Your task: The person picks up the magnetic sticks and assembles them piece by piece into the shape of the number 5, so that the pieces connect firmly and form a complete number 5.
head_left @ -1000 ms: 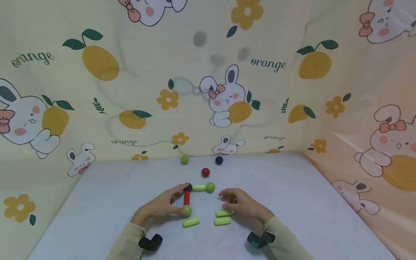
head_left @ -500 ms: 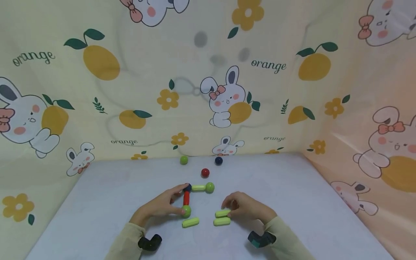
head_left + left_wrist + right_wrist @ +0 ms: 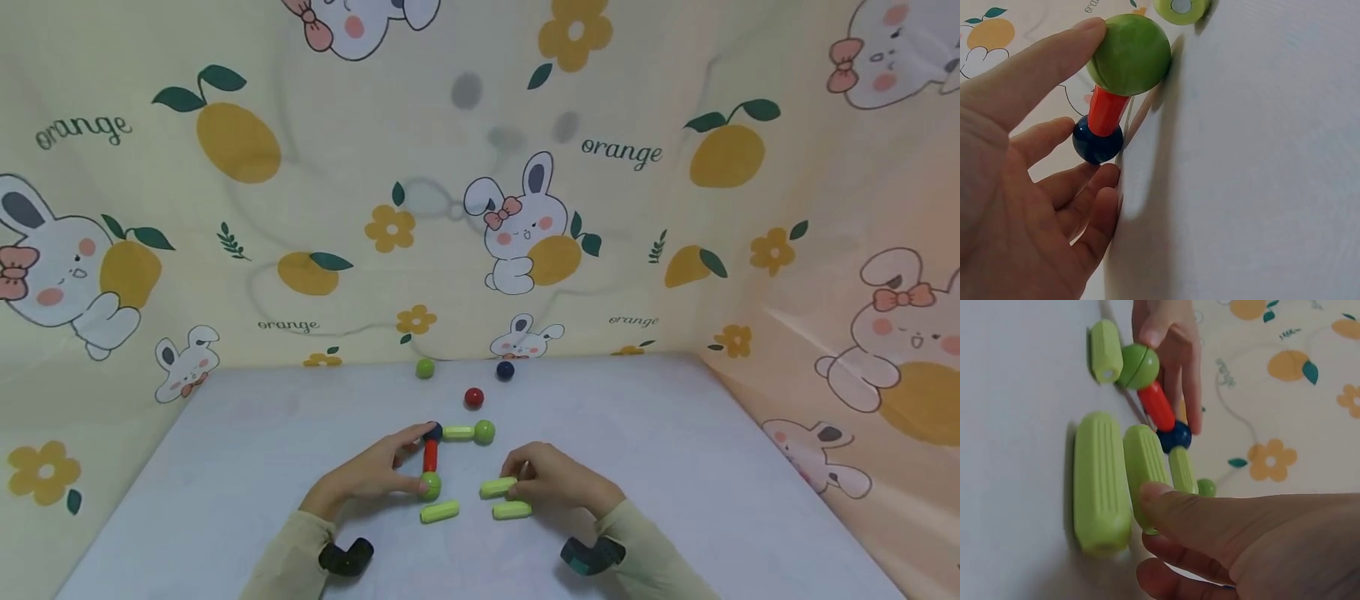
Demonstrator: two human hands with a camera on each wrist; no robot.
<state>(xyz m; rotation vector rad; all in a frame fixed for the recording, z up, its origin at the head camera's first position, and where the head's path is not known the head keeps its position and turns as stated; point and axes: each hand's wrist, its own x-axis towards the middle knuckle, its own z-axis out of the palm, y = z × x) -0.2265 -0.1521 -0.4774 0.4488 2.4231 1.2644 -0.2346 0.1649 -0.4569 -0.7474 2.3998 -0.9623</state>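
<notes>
My left hand [image 3: 367, 473] spans a magnetic ball-and-rod piece, its thumb on a green ball [image 3: 1134, 55] and its index finger on a dark blue ball [image 3: 1094, 142]. A red rod [image 3: 430, 456] joins those two balls. From the blue ball a light green rod [image 3: 458, 433] runs right to another green ball [image 3: 484, 432], making a corner shape. My right hand [image 3: 564, 479] pinches a loose light green rod [image 3: 1142, 459] between thumb and fingers. A second light green rod [image 3: 1100, 487] lies right beside it, nearer the body.
Another light green rod [image 3: 439, 512] lies just in front of the held green ball. Farther back on the white tabletop [image 3: 637, 417] are a red ball [image 3: 474, 398], a green ball [image 3: 425, 368] and a dark blue ball [image 3: 506, 371]. A printed cloth [image 3: 337, 167] hangs behind.
My right hand came down onto the farther of two light green rods, gripped it and shifted it left. My left hand has stayed on the ball-and-rod piece.
</notes>
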